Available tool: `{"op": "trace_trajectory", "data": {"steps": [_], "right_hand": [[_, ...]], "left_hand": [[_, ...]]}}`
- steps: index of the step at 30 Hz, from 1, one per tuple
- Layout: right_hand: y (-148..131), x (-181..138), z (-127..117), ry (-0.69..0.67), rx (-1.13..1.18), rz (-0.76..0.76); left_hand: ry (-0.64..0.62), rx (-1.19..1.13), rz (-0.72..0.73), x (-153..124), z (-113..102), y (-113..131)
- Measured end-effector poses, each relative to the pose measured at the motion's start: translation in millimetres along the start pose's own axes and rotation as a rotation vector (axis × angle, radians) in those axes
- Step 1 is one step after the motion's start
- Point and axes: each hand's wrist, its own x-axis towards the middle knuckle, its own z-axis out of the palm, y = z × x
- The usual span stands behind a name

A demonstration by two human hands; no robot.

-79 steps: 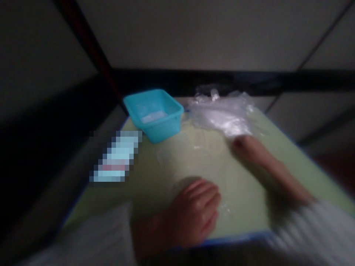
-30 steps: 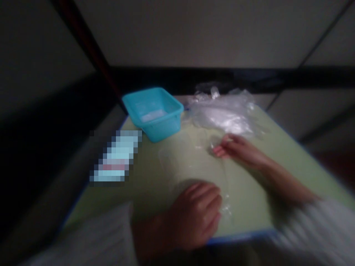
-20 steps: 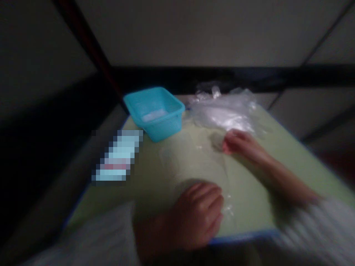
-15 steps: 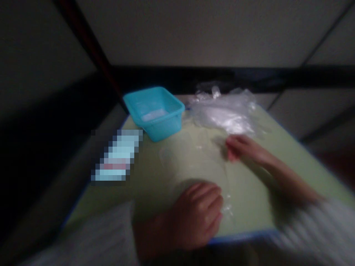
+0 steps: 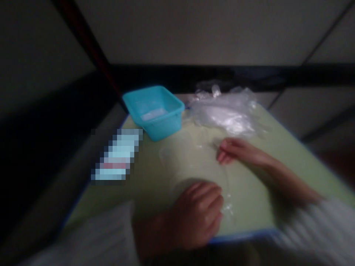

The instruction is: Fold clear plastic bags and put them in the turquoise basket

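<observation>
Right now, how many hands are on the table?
2. The left hand lies curled near the front edge of the table; the right hand lies farther back, just before the plastic bags.

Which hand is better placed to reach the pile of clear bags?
Right, probably: the right hand lies before the bag pile; the left hand rests curled by the near edge of the table.
</observation>
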Motion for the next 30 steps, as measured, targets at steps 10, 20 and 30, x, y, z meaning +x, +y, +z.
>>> {"op": "trace_trajectory", "data": {"steps": [10,20,30], "right_hand": [[16,12,7,0.029,0.316,-0.075],[15,20,13,0.127,0.347,-0.213],[13,13,-8,-0.028,-0.777,-0.657]], "left_hand": [[0.011,0.02,0.009,0,0,1],[0.008,0.021,-0.001,-1,1,0],[-0.054,-0.035,0.017,1,-5,1]]}}
